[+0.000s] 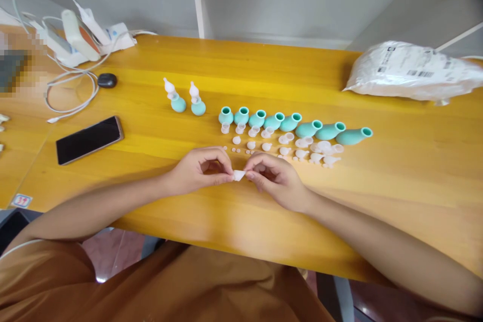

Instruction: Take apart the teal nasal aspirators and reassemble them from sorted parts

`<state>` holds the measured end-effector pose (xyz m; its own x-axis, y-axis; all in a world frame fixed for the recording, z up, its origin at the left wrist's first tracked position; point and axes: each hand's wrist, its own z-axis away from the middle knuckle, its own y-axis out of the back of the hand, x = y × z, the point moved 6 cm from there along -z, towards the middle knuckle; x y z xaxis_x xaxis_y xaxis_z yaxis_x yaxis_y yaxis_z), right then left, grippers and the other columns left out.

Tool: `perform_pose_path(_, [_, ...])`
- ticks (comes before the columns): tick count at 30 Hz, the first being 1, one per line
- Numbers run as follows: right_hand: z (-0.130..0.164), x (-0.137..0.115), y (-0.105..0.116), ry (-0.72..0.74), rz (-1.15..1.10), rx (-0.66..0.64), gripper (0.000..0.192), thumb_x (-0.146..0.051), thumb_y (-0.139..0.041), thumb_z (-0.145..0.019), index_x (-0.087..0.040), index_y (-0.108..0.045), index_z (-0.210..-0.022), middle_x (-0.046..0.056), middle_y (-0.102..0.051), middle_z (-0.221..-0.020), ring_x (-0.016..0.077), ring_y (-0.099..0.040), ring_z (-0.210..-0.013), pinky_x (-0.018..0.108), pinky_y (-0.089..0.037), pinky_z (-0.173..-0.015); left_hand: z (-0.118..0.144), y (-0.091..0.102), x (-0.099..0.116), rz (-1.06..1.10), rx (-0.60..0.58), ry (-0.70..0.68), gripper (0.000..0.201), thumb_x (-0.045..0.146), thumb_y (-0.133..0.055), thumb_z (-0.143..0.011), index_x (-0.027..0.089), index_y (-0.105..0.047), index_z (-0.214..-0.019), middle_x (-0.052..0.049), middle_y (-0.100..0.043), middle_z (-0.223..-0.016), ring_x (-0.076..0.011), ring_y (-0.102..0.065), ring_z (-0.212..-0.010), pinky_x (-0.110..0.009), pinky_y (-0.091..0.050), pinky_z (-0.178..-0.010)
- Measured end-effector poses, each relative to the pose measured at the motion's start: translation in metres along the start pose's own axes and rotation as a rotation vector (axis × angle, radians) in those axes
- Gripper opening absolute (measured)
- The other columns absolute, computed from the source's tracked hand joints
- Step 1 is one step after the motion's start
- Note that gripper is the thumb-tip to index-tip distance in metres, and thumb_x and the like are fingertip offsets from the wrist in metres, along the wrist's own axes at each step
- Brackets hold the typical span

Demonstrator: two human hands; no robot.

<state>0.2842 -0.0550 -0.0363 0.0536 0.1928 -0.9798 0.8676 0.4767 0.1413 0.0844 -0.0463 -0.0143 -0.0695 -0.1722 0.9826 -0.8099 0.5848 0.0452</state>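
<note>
Hands [239, 175] pinching small white tip [239, 175]

No text I can read. White plastic bag [411, 71] on my bench's [264, 75] far right corner carries barcode labels, too blurry. Red-marked sticker [21, 200] at the bench's near left edge, illegible.

Flat black smartphone [89, 139] lying face up on yellow wooden table [396, 186], left of centre. Small dark oval case [107, 80] beyond it, beside looped white cables [71, 90]. Crinkled white plastic bag [411, 70] at far right.
</note>
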Motion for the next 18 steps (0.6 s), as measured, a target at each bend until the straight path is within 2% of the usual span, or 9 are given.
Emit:
perform_pose_path(7, [0.0005,0.0046,-0.0014,-0.073,-0.055,-0.016,0.038,-0.061,-0.076,-0.106,-0.023,-0.072,-0.105,-0.002,-0.063,-0.077,0.0127,-0.058,-0.058,0.027,-0.048,-0.055,-0.0004,0.0010,-0.0048,0.061,0.002,0.063,0.013,0.024,-0.087,-0.096,0.016,-0.076,-0.097,-0.004,-0.074,-0.095,-0.0131,-0.071,-0.087,-0.024,-0.059,-0.082])
perform_pose_path(14, [0.0009,0.0028,-0.0008,0.001,0.015,-0.024,0.031,-0.054,-0.073,-0.109,-0.024,-0.073,-0.106,-0.002,-0.063,-0.077,0.0133,-0.056,-0.061,0.027,-0.045,-0.056,-0.0003,0.0005,-0.0103,0.118,-0.025,0.117,0.017,0.024,-0.089,-0.094,0.015,-0.075,-0.099,-0.003,-0.074,-0.096,-0.0129,-0.072,-0.089,-0.025,-0.060,-0.085])
perform_pose_path(18, [0.0011,0.0007,-0.0009,0.035,0.044,-0.028,0.025,-0.049,-0.071,-0.111,-0.024,-0.073,-0.107,0.000,-0.065,-0.082,0.0139,-0.054,-0.063,0.028,-0.044,-0.057,-0.0015,-0.0002,-0.0101,0.109,-0.036,0.101,0.019,0.027,-0.090,-0.094,0.016,-0.075,-0.098,-0.005,-0.075,-0.097,-0.0139,-0.072,-0.088,-0.026,-0.061,-0.084])
